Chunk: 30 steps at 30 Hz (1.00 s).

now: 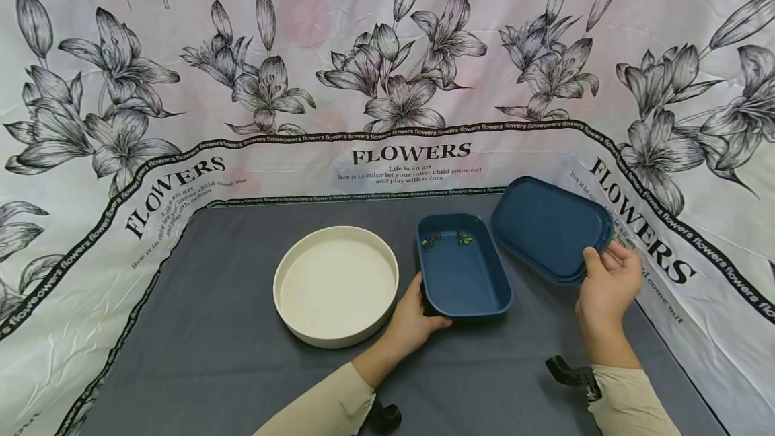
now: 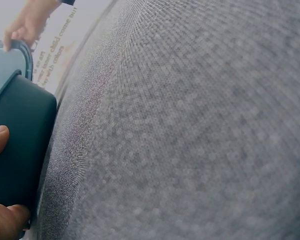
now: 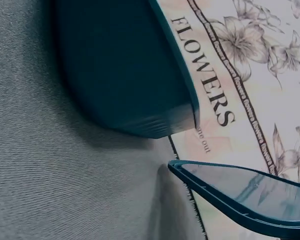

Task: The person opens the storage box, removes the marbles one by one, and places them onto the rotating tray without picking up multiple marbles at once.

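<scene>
Box, dk blue w/ open top, is just R of the round cream tray. L hand grips it at the near L corner, thumb on the near wall, fingers along the L side; can't tell if its base touches the grey desk. Inside, twd the far end: 2 clusters of tiny multicol. bits, too small to ID. R hand pinches the near R corner of a matching lid, thumb on top, just R of the box. FLOWERS-print cloth hangs behind.
</scene>
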Tool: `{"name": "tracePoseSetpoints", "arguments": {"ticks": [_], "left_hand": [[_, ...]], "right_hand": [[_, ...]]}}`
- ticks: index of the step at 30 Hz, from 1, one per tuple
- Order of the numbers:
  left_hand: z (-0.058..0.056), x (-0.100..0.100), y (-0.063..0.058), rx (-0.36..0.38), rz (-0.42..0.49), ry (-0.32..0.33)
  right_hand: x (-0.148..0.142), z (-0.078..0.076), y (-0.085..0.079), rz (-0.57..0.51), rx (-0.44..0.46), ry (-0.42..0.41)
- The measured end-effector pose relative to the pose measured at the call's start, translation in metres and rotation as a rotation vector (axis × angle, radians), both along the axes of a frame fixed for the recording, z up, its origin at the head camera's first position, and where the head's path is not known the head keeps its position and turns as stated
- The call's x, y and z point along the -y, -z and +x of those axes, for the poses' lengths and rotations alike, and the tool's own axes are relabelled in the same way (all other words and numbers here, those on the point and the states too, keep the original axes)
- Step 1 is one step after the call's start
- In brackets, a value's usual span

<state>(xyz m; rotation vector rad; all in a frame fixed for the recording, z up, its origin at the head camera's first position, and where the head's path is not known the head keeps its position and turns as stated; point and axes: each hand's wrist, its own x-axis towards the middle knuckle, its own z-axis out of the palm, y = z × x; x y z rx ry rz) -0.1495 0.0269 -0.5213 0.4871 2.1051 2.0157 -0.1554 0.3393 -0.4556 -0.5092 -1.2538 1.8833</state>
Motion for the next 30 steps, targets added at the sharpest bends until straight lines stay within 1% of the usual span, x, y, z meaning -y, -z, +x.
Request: {"name": "tracePoseSetpoints", "arguments": {"ticks": [5,7,8,12,15,19,22,25,30], "left_hand": [[0.003,-0.001,0.002,0.0,0.005,0.004],[0.004,-0.001,0.0,0.011,0.011,0.01],[0.004,-0.001,0.0,0.014,0.012,0.009],[0.004,-0.001,-0.002,0.013,0.002,0.004],[0.004,-0.001,0.0,0.02,-0.009,0.004],[0.005,-0.001,0.003,0.018,-0.002,0.006],[0.005,-0.001,0.003,0.013,0.001,0.001],[0.004,-0.001,0.001,0.016,-0.013,-0.008],[0.003,-0.001,0.001,0.033,-0.027,-0.011]], "right_hand": [[-0.009,0.003,0.01,-0.057,0.116,0.026],[-0.013,0.005,0.015,-0.089,0.134,0.027],[-0.015,0.005,0.018,-0.118,0.132,0.028],[-0.023,0.006,0.025,-0.239,0.068,0.008],[-0.03,0.008,0.03,-0.325,0.051,-0.002],[-0.04,0.011,0.036,-0.396,0.126,-0.021],[-0.045,0.013,0.04,-0.417,0.209,-0.047],[-0.049,0.015,0.041,-0.468,0.232,-0.086],[-0.052,0.016,0.042,-0.491,0.281,-0.182]]}}
